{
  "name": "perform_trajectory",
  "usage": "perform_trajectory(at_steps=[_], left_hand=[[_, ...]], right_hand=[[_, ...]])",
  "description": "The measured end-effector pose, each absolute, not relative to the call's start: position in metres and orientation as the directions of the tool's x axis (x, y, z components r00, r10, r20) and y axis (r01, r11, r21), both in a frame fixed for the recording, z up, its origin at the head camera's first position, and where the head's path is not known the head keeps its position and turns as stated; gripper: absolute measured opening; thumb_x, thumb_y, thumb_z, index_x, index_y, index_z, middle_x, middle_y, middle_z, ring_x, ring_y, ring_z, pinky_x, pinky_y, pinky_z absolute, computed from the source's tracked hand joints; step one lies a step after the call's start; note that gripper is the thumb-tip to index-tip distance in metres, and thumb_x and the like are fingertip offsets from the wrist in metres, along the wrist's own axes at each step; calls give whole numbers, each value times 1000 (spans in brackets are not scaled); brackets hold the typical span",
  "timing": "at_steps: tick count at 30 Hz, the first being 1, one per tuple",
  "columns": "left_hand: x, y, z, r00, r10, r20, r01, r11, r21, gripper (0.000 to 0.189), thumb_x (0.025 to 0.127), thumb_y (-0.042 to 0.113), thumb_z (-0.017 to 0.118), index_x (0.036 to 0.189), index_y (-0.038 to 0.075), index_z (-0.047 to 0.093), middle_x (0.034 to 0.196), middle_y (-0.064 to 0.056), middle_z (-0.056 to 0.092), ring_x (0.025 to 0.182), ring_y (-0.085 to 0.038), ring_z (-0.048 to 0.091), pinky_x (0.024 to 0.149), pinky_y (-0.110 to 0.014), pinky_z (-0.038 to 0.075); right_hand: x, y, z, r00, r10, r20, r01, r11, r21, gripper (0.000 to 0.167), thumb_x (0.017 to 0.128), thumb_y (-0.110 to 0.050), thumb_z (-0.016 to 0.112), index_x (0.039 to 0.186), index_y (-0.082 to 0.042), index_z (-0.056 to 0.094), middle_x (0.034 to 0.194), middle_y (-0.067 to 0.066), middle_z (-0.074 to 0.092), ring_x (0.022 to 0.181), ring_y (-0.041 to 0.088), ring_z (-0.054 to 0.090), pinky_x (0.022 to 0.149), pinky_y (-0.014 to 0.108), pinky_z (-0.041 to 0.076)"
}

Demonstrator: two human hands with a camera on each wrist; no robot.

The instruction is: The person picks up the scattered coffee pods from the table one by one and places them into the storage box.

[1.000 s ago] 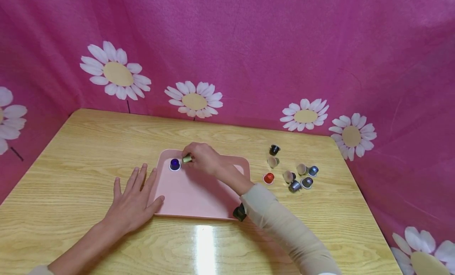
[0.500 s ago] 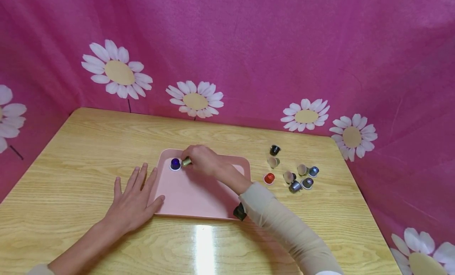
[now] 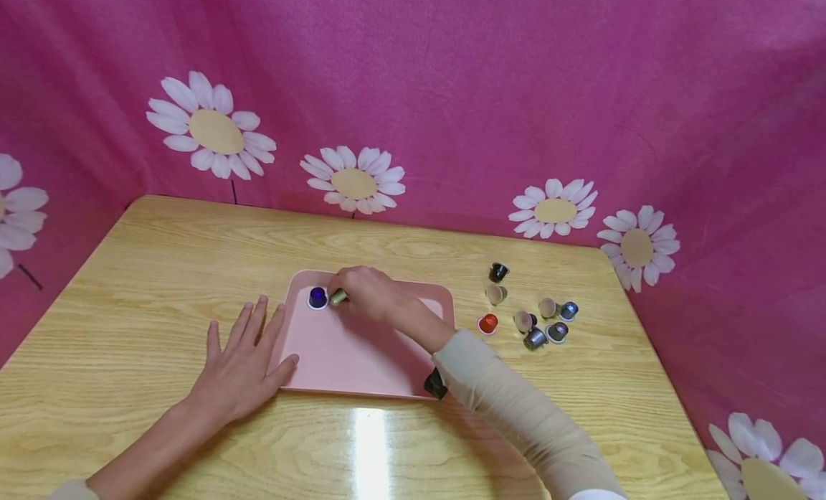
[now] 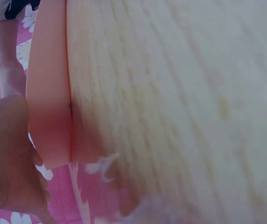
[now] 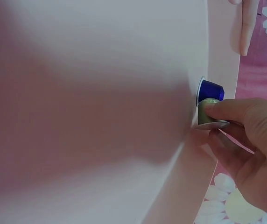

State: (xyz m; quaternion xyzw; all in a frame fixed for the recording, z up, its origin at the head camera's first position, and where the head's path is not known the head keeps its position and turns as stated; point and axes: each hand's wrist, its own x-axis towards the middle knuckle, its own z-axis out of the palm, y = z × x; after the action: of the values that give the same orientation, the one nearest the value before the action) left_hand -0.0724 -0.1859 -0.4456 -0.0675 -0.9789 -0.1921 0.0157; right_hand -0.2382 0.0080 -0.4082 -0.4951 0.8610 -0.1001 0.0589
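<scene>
On the wooden table (image 3: 161, 270) you have the pink tray (image 3: 348, 364), with your left hand (image 3: 239, 371) spread flat at its left edge, holding nothing, and your right hand (image 3: 371, 292) over its far left part, thumb and fingers closed in a pinch. Judging by the layout, you're early on: the loose capsules (image 3: 535, 338) lie off to the tray's right, one blue capsule (image 3: 317, 297) stands rim-down inside, and the pinched green capsule (image 5: 207, 114), tilted just beside it, isn't yet released.
</scene>
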Motion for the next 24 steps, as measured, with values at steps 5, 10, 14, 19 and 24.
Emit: perform_trajectory(at_steps=[5, 10, 14, 19, 24], left_hand=[[-73, -186, -444, -991, 127, 51, 137, 917, 376, 79, 101, 51, 47, 158, 3, 23, 162, -27, 10, 147, -46, 8, 105, -75, -4], [-73, -186, -444, -991, 128, 49, 137, 917, 374, 79, 101, 51, 47, 158, 2, 23, 162, -28, 10, 147, -46, 8, 105, -75, -4], [-73, -186, -443, -991, 127, 52, 138, 917, 375, 79, 101, 51, 47, 158, 2, 23, 162, -28, 10, 147, -46, 9, 105, -75, -4], [-73, -186, -443, -990, 127, 55, 139, 914, 380, 79, 101, 50, 48, 158, 2, 23, 162, -28, 10, 147, -46, 9, 105, -75, -3], [-73, -186, -445, -990, 127, 60, 140, 915, 377, 79, 100, 51, 48, 158, 2, 23, 162, -28, 10, 147, -46, 9, 105, -75, -3]], right_hand=[[-238, 8, -408, -511, -859, -14, -838, 502, -215, 12, 91, -6, 72, 101, -12, 77, 102, -1, 71, 98, 12, 65, 83, 29, 52], [-238, 7, -408, -525, -850, -33, -832, 521, -190, 12, 92, -7, 71, 101, -14, 77, 104, -2, 70, 100, 13, 64, 80, 31, 53], [-238, 7, -408, -535, -843, -51, -826, 535, -178, 16, 91, -7, 71, 104, -15, 77, 107, -3, 70, 102, 13, 64, 81, 33, 53], [-238, 7, -408, -547, -834, -67, -817, 550, -173, 19, 91, -5, 70, 106, -16, 77, 108, -4, 70, 102, 12, 64, 79, 33, 53], [-238, 7, -409, -548, -833, -68, -816, 551, -172, 20, 90, -4, 70, 105, -16, 77, 106, -5, 71, 101, 12, 64, 78, 33, 53]])
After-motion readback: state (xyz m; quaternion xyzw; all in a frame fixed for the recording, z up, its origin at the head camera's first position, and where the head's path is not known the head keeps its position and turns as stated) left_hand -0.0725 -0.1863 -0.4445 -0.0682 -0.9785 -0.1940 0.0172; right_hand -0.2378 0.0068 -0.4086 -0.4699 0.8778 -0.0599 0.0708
